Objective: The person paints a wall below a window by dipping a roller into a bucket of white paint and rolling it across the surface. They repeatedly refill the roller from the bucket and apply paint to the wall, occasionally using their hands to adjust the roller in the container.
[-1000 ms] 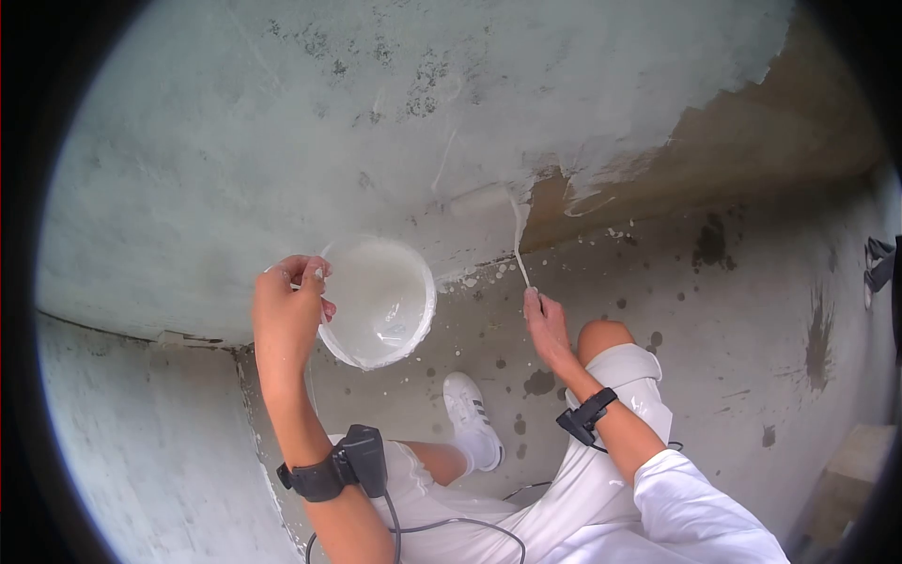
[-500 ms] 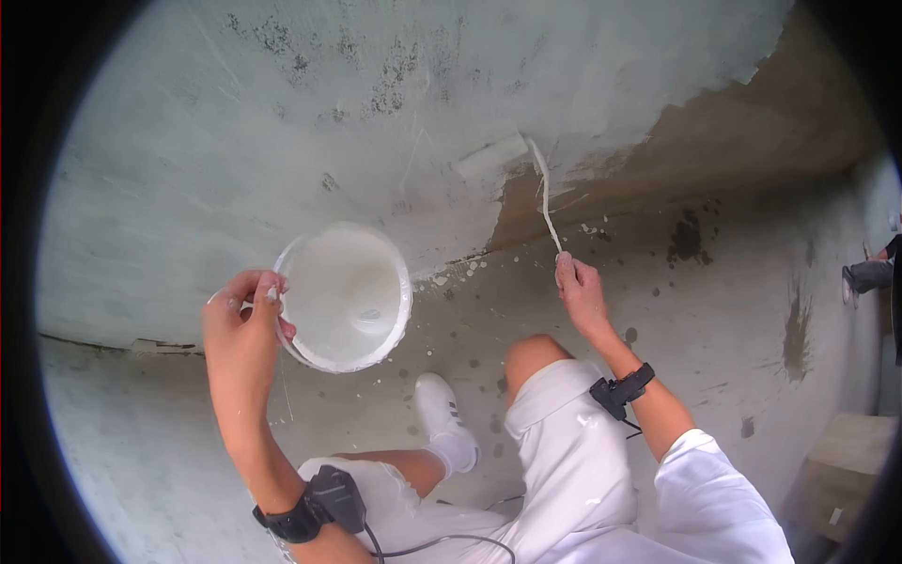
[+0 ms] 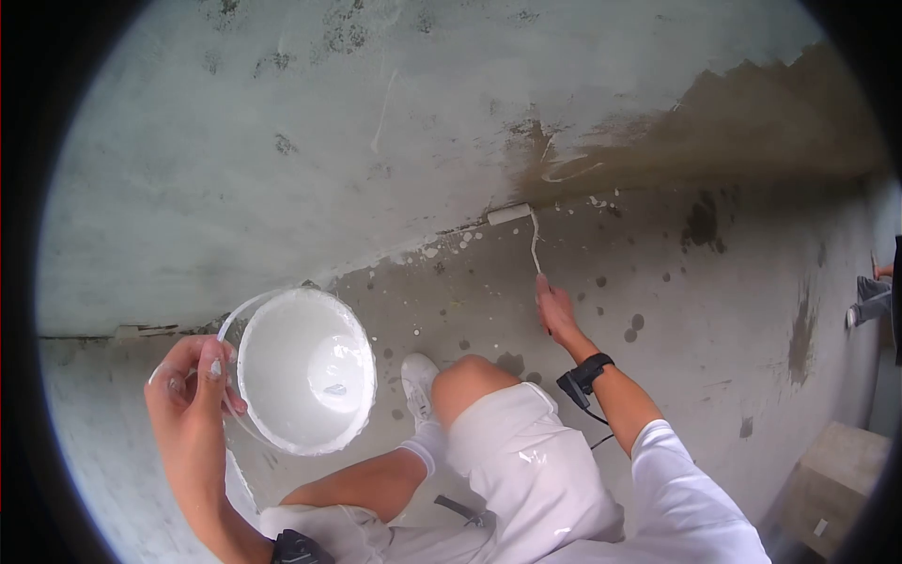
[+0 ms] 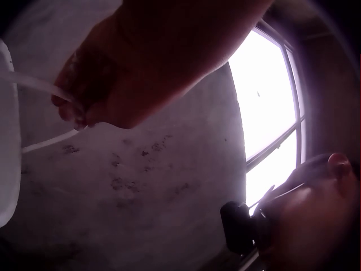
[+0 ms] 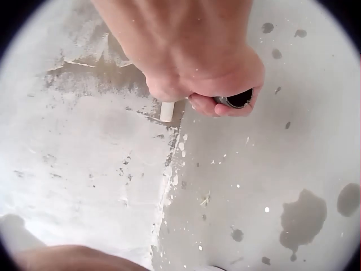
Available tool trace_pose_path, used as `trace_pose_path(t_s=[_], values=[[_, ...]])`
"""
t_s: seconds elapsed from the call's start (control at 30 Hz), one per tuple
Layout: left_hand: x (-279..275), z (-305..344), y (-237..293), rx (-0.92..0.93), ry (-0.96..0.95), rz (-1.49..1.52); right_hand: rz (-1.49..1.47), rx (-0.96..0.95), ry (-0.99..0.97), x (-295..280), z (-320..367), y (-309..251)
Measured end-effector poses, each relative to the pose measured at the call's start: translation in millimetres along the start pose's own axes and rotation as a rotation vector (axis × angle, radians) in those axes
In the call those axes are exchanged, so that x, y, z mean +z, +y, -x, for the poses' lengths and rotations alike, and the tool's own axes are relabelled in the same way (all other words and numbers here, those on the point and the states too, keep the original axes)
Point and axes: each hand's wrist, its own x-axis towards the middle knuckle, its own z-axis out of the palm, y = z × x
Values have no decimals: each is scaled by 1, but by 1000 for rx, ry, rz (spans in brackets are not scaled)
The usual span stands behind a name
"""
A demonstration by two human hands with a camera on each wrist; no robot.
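Observation:
My left hand (image 3: 193, 385), smeared with white paint, grips the thin bail handle (image 3: 246, 305) of a white bucket (image 3: 305, 371). The bucket tips its mouth toward me, and wet white paint glistens inside. In the left wrist view, that hand (image 4: 107, 84) has its fingers curled round the handle, with the bucket's edge (image 4: 10, 147) at the far left. With my right hand (image 3: 556, 312) I hold a small paint roller (image 3: 509, 214) by its grip, whose dark hollow end (image 5: 240, 100) pokes out of the fist. The white roller sleeve lies along the line where wall meets floor.
Pale coating covers most of the wall (image 3: 235, 207); a brown patch (image 3: 770, 117) shows at upper right. White drips and dark stains dot the floor (image 3: 601, 376). A box-like block (image 3: 832, 479) stands at lower right, and another person's leg (image 3: 874, 303) shows at the right edge.
The roller has gone up the wall and then come down to the wall's foot. The bucket and left hand have shifted left and lower in view. My bent knee has moved left.

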Motion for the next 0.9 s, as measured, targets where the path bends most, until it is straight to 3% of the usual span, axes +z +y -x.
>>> trace_pose_path(t_s=[0.1, 0.3, 0.5, 0.63, 0.8, 0.9], values=[[3, 0, 12, 15, 21, -16, -23, 37, -15, 4, 6, -19], [12, -18, 7, 97, 32, -1, -134, -94, -203, -39, 103, -106], [15, -32, 15, 151, -18, -50, -245, -1, -395, -76, 152, -185], [18, -22, 18, 147, 33, -30, -209, 72, -395, -52, 124, -162], [18, -13, 11, 80, 58, -90, -221, 189, -316, 15, 15, -86], [17, -10, 13, 55, 75, -122, -277, 228, -300, 36, -1, -70]])
